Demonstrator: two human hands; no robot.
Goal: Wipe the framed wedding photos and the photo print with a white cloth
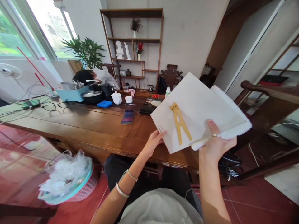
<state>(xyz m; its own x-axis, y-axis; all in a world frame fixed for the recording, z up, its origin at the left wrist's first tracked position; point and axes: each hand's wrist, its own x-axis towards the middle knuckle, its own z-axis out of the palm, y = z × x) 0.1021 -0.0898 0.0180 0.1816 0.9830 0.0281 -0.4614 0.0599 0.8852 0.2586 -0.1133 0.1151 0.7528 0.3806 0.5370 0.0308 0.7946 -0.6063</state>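
Observation:
In the head view, a white card (pixel 196 96) is held tilted above the table's front edge. It bears a yellow, long-legged cat figure (pixel 179 123) and small print near its left corner. My left hand (pixel 153 142) pinches the card's lower left edge, with the fingertips partly hidden behind it. A ring is on my right hand (pixel 217 143), which grips the right side with the thumb on the front. A white layer with a ragged edge (pixel 243 123) sticks out behind the card in that same hand; I cannot tell whether they are joined.
On the wooden table (pixel 100 124) are a phone (pixel 127 117), a blue box (pixel 104 104), a white lidded pot (pixel 116 98), glasses (pixel 52 106) and a dark book (pixel 150 105). A person (pixel 102 76) leans at the far side. A basket of plastic bags (pixel 86 186) stands lower left.

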